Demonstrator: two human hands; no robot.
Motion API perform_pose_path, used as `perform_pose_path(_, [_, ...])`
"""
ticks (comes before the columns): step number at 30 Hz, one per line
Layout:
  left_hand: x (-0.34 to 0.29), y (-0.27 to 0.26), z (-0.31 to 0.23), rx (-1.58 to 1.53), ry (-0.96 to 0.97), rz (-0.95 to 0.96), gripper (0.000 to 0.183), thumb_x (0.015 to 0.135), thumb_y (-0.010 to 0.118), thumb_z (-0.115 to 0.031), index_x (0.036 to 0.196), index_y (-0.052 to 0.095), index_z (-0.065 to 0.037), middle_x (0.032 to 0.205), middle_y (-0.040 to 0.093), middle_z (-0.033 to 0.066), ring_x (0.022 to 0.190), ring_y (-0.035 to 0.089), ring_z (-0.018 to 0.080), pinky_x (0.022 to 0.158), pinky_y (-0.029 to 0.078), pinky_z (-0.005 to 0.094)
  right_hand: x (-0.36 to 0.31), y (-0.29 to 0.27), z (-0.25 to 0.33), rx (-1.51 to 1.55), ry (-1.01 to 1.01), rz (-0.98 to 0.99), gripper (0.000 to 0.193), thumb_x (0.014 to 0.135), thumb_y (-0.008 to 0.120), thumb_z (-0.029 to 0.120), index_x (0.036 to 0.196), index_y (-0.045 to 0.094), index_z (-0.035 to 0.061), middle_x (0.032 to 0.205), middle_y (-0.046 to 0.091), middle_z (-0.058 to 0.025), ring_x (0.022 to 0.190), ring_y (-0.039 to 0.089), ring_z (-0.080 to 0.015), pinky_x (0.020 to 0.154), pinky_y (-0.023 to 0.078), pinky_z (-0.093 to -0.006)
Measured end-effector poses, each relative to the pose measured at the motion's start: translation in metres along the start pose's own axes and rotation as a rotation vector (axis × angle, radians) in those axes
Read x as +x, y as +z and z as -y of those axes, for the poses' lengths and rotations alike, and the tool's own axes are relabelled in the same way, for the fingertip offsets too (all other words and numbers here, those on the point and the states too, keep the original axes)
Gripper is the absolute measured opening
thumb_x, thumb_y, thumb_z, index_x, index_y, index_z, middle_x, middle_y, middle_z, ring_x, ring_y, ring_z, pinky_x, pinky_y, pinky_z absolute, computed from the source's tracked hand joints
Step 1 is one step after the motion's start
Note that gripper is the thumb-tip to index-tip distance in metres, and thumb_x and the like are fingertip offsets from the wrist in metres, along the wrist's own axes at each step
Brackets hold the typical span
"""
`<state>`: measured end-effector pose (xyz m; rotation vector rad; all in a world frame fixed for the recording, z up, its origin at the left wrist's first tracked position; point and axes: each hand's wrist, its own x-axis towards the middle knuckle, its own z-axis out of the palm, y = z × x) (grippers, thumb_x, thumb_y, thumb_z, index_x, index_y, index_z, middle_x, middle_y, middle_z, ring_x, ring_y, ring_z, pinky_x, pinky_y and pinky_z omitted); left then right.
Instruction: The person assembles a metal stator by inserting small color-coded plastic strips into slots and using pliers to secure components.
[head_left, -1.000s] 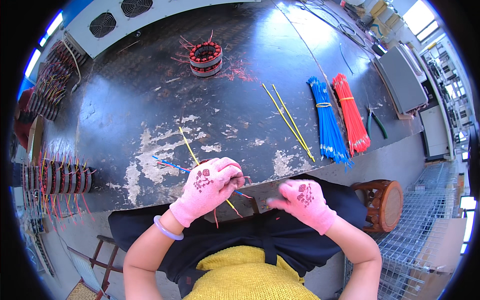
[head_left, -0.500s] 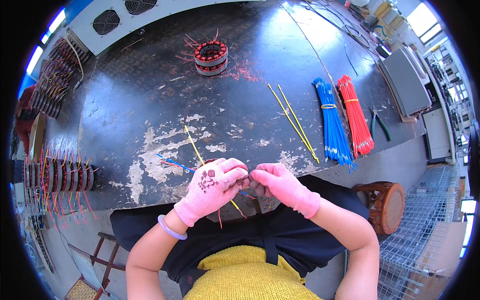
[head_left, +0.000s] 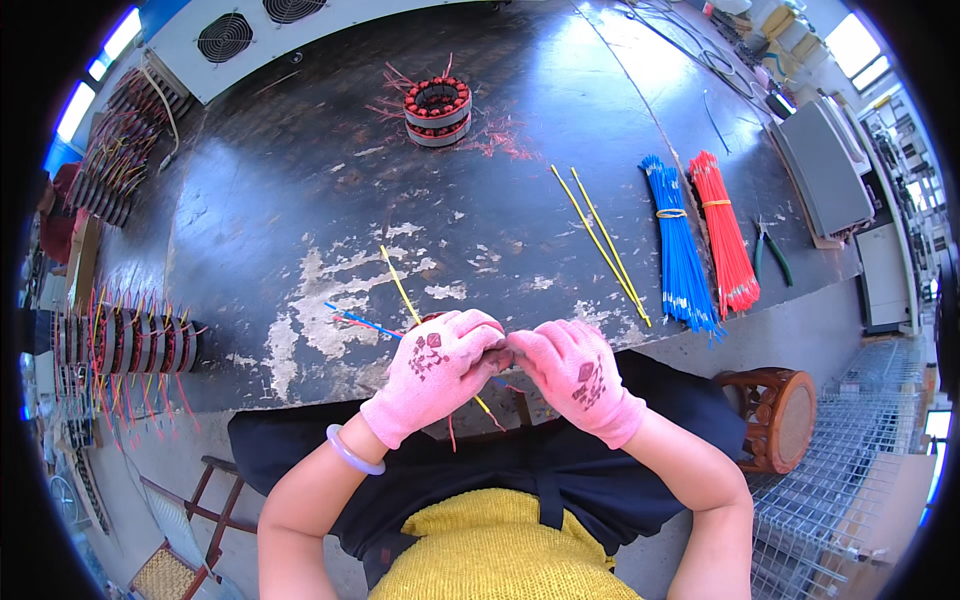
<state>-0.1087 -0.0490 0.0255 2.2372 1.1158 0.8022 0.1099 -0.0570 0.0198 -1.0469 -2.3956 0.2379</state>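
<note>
Both my hands wear pink gloves and meet fingertip to fingertip over the near table edge. My left hand is closed over a wound motor stator, of which only a dark red sliver shows behind the glove. A yellow wire and a blue wire stick out beyond that hand, beside a thin red one. Other wire ends hang below it. My right hand is closed in a pinch against the left fingertips; what it grips is hidden. Farther off stands another stator with red windings and loose red leads.
Two yellow wires lie right of centre. Beside them are a blue wire bundle, a red wire bundle and green-handled pliers. Several stators stand in a row at left. A wooden stool is at right.
My right hand has turned so that more of its back shows, its fingertips still at the left hand's. The whole view has shifted slightly; the left hand keeps its hold.
</note>
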Motion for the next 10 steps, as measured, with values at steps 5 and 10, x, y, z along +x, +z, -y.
perform_pose_path(5, [-0.005,-0.005,0.001,-0.016,-0.001,0.034,0.018,0.085,0.075,-0.009,0.102,0.069,-0.006,0.109,0.070,0.0092,0.093,0.069,0.0311,0.083,0.056,0.0406,0.003,-0.002,-0.001,0.014,-0.070,0.027,0.034,0.086,0.066,0.013,0.119,0.063,0.0176,0.092,0.058,-0.0023,0.086,0.062,-0.0227,0.076,0.050,-0.0383])
perform_pose_path(10, [-0.011,-0.058,-0.002,0.025,0.009,0.039,0.033,0.093,0.071,-0.008,0.125,0.069,-0.008,0.133,0.064,0.0156,0.124,0.062,0.0310,0.101,0.053,0.0387,0.004,-0.011,-0.016,-0.079,-0.251,0.156,0.052,0.084,0.068,0.014,0.135,0.062,0.0217,0.094,0.055,0.0006,0.089,0.061,-0.0196,0.079,0.051,-0.0388])
